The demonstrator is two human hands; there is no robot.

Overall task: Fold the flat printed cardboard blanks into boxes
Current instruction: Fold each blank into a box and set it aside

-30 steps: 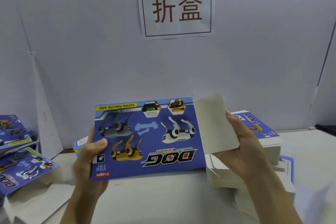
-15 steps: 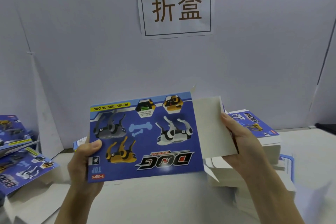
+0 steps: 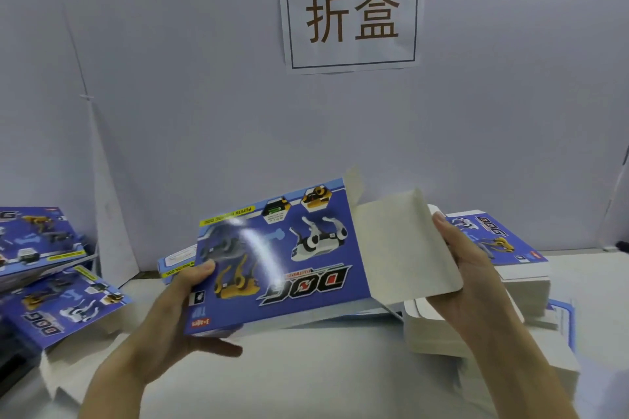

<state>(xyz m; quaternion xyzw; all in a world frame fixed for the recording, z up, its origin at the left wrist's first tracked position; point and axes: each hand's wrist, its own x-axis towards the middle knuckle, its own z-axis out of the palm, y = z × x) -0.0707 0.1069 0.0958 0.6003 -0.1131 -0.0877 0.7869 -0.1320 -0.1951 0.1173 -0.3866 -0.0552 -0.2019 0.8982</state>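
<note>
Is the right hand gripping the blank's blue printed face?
No, the right hand holds the plain grey flap; the left hand grips the blue printed face.

A paper sign with two brown characters hangs on the grey wall above the white table.

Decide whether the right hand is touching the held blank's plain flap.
Touching. The head view shows the right hand gripping the plain flap along its right edge.
</note>
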